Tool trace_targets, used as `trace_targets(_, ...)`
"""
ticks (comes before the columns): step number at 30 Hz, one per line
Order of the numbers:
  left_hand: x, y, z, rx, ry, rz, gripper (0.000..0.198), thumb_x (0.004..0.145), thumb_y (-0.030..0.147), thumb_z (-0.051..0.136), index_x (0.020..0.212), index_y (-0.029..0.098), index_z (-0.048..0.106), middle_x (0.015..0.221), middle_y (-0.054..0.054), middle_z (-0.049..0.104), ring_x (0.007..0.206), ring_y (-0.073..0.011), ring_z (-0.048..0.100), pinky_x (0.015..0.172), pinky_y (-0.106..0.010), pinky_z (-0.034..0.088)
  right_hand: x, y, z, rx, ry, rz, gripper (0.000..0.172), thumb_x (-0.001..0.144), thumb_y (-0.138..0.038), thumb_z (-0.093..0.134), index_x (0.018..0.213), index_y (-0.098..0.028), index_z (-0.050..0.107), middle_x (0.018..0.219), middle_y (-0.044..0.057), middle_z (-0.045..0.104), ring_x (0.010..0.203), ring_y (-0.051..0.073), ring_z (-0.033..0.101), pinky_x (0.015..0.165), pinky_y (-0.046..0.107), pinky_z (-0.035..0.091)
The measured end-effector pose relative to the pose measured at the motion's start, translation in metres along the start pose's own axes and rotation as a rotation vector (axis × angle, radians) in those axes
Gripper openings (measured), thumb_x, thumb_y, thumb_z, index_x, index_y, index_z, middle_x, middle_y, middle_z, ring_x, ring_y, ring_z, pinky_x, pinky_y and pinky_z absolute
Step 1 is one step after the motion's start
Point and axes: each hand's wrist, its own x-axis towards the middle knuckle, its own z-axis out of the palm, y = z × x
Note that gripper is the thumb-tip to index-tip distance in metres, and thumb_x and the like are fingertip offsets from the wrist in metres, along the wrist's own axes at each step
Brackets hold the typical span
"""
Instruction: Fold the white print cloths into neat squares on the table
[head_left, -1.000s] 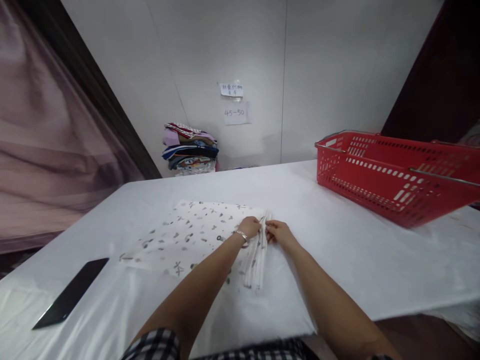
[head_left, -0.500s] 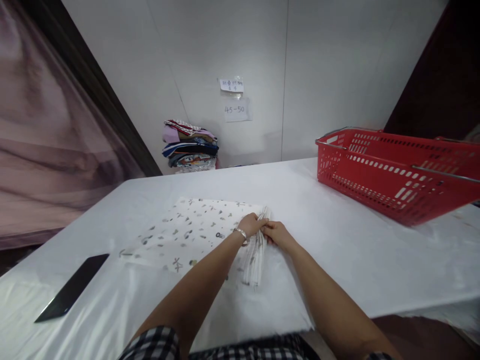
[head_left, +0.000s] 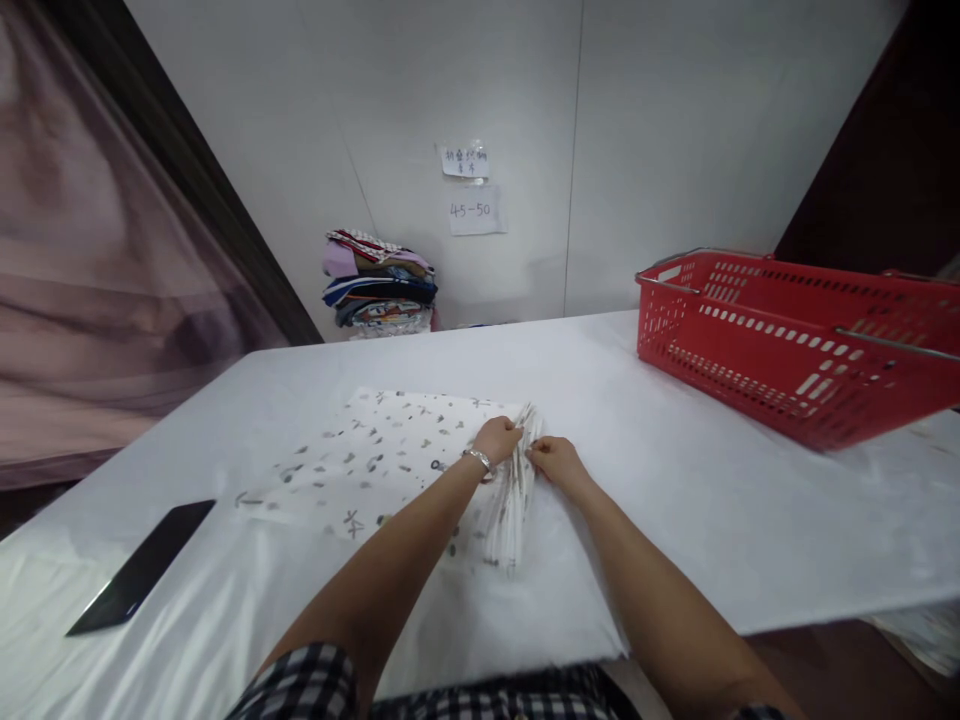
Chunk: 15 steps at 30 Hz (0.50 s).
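A thin white cloth (head_left: 390,455) printed with small dark motifs lies flat on the white-covered table. Its right end is gathered into narrow upright pleats (head_left: 510,525). My left hand (head_left: 496,440), with a bracelet at the wrist, pinches the pleats from their left side near the far end. From the right, my right hand (head_left: 556,460) pinches the outer edge of the same pleats. A small gap now parts the two hands. The fingertips are partly hidden in the folds.
A red plastic basket (head_left: 750,370) with metal handles stands on the table at the right. A black flat slab (head_left: 146,568) lies at the left. Folded fabrics (head_left: 380,285) are stacked by the wall, below two paper signs (head_left: 478,210). A pink curtain (head_left: 112,260) hangs at left.
My hands have moved slightly apart, the left a little up and left, the right a little to the right. The pleats between them have spread slightly. The whole view has shifted a bit.
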Motion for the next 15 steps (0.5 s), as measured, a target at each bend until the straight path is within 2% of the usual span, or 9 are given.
trace_targets(5,-0.002,0.004,0.008,0.044,0.014,0.024,0.020,0.076,0.035,0.050,0.073,0.017,0.058,0.072,-0.004,0.064,0.072,-0.0161,0.058,0.062,-0.024,0.039,0.002,-0.002,-0.002,0.086,0.033,0.053,0.019,0.064,-0.030,0.056,0.052,-0.019,0.047,0.037,-0.007,0.042,0.032,0.006,0.033,0.036,0.020,0.025)
trace_targets(8,-0.001,0.005,0.011,0.071,0.010,0.038,0.028,0.074,0.045,0.053,0.075,0.018,0.058,0.078,-0.005,0.065,0.075,-0.0180,0.058,0.064,-0.025,0.039,0.002,-0.003,-0.002,0.138,0.018,0.092,0.017,0.064,-0.028,0.052,0.053,-0.019,0.044,0.037,-0.007,0.041,0.031,0.006,0.031,0.033,0.020,0.021)
trace_targets(12,-0.002,0.007,0.008,0.150,-0.054,0.050,0.040,0.068,0.055,0.056,0.081,0.017,0.058,0.083,-0.008,0.066,0.079,-0.0204,0.059,0.063,-0.026,0.039,-0.002,-0.009,-0.003,0.171,-0.025,0.123,0.005,0.061,-0.020,0.048,0.057,-0.017,0.051,0.038,-0.007,0.042,0.031,0.005,0.033,0.033,0.019,0.020)
trace_targets(15,-0.005,0.009,0.004,0.165,-0.093,0.028,0.041,0.069,0.055,0.053,0.086,0.018,0.057,0.084,-0.008,0.066,0.077,-0.0207,0.060,0.061,-0.026,0.039,-0.004,-0.014,-0.007,0.181,-0.035,0.148,0.013,0.060,-0.017,0.047,0.068,-0.015,0.058,0.039,-0.007,0.044,0.031,0.005,0.035,0.032,0.018,0.020)
